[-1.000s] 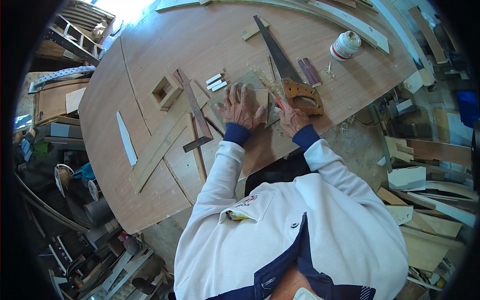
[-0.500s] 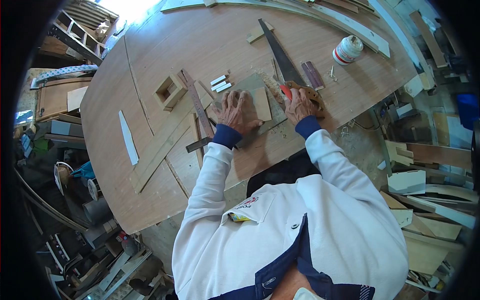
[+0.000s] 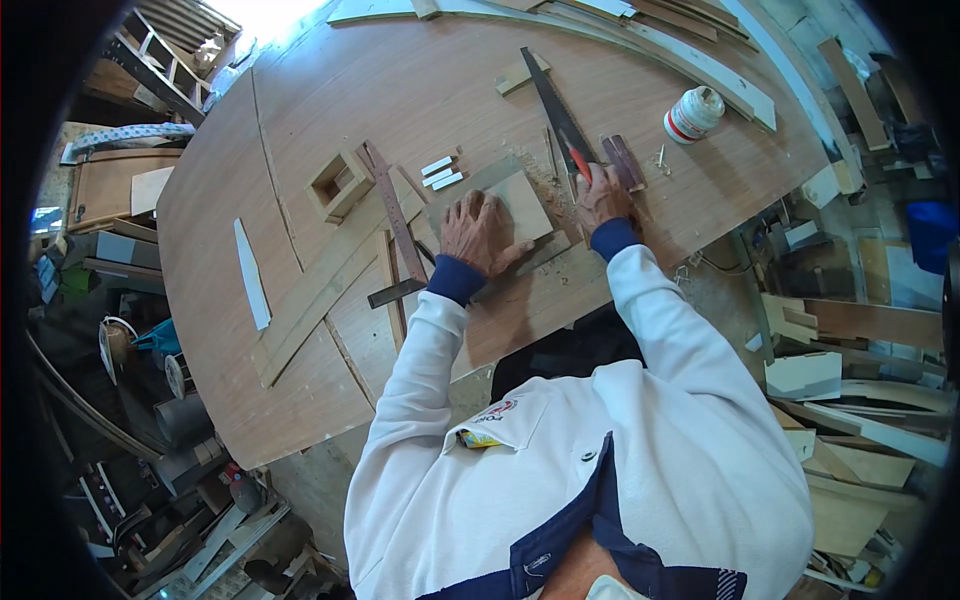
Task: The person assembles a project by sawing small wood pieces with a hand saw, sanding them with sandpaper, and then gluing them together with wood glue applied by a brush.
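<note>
My left hand (image 3: 472, 235) lies with fingers spread on a small pale wooden board (image 3: 528, 210), pressing it on a greyish flat piece (image 3: 508, 168). To the right, my right hand (image 3: 604, 200) is closed around a slim red item (image 3: 579, 162) whose exact kind I cannot make out. Just beyond that hand lies a handsaw (image 3: 550, 100), its blade pointing away and its handle hidden by the hand. A dark reddish block (image 3: 623, 163) is beside the right hand. Sawdust (image 3: 543, 185) is scattered between the board and the saw.
A try square (image 3: 397, 210), an open wooden box (image 3: 340, 186) and small white strips (image 3: 440, 172) lie left of the board. A white jar (image 3: 694, 115) stands at the right. Long boards (image 3: 690, 60) line the table's far edge (image 3: 400, 20).
My right hand has moved slightly away from me, now covering the saw handle that showed before. The red item has moved with it. The pale board has turned slightly under my left hand.
</note>
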Tool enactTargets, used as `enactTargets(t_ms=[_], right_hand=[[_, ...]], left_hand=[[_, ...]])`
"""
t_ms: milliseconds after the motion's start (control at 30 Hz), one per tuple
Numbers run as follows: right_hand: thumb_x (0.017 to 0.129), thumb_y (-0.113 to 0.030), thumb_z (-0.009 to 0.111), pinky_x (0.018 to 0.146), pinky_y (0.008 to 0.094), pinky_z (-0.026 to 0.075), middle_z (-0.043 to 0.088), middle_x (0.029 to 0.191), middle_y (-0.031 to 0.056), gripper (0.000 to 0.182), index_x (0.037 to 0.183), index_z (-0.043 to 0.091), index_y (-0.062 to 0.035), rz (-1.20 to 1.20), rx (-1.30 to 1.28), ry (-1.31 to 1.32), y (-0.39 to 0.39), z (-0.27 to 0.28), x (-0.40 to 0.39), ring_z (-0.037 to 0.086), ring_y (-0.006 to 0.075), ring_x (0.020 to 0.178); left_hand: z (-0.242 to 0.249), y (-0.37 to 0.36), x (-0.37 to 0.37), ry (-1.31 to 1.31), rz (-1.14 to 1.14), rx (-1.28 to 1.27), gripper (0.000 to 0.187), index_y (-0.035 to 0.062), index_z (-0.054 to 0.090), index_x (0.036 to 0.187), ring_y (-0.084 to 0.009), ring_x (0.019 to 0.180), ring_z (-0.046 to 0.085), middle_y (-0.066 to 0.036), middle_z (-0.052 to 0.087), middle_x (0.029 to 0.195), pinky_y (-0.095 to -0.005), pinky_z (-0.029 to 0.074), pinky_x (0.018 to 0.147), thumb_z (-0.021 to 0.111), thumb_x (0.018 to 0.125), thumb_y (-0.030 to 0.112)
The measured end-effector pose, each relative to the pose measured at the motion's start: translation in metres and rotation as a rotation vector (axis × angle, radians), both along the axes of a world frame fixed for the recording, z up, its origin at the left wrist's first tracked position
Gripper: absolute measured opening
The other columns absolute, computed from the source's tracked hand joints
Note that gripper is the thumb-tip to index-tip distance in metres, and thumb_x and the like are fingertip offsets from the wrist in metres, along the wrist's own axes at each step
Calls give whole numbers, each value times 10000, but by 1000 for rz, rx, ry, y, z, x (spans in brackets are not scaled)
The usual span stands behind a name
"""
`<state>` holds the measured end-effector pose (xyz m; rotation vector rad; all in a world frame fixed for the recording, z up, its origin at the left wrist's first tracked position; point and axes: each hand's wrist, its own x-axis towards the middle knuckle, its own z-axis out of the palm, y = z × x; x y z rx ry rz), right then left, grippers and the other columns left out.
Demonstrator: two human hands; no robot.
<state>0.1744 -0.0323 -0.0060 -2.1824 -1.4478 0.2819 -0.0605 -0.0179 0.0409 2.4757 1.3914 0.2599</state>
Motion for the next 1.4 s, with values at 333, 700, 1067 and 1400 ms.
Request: enactTargets(t_ms=[333, 700, 1067, 1400], right_hand=[[913, -280, 505, 807, 483, 472, 631, 954, 237, 295, 1047, 625, -46, -193, 52, 215, -21, -1, 46, 598, 421, 931], [944, -262, 497, 589, 360, 481, 647, 799, 107, 252, 1012, 612, -50, -252, 101, 570, -38, -8, 95, 612, 223, 640], [807, -297, 747, 676, 278, 481, 638, 795, 27, 309, 950, 645, -43, 111, 115, 1064, -17, 13, 1, 562, 107, 713], [842, -271, 695, 680, 351, 487, 621, 754, 57, 225, 915, 661, -61, -65, -131, 1187, -30, 17, 8, 602, 198, 724]], left_hand=[[8, 16, -4, -1356, 460, -1356, 588, 10, 527, 1270, -262, 933, 656, -164, 628, 1155, -379, 534, 836, 559, 914, 476], [-37, 7, 5, -1381, 537, -1076, 340, -39, 591, 1114, -221, 864, 649, -115, 652, 1000, -364, 540, 771, 692, 814, 85], [0, -2, 22, -1048, 301, -1174, 325, -19, 612, 1047, -116, 740, 608, -44, 659, 884, -247, 483, 676, 750, 791, 125], [-34, 5, -1, -1345, 695, -822, 208, 70, 629, 1020, -137, 757, 659, -31, 675, 899, -280, 548, 677, 712, 845, 144]])
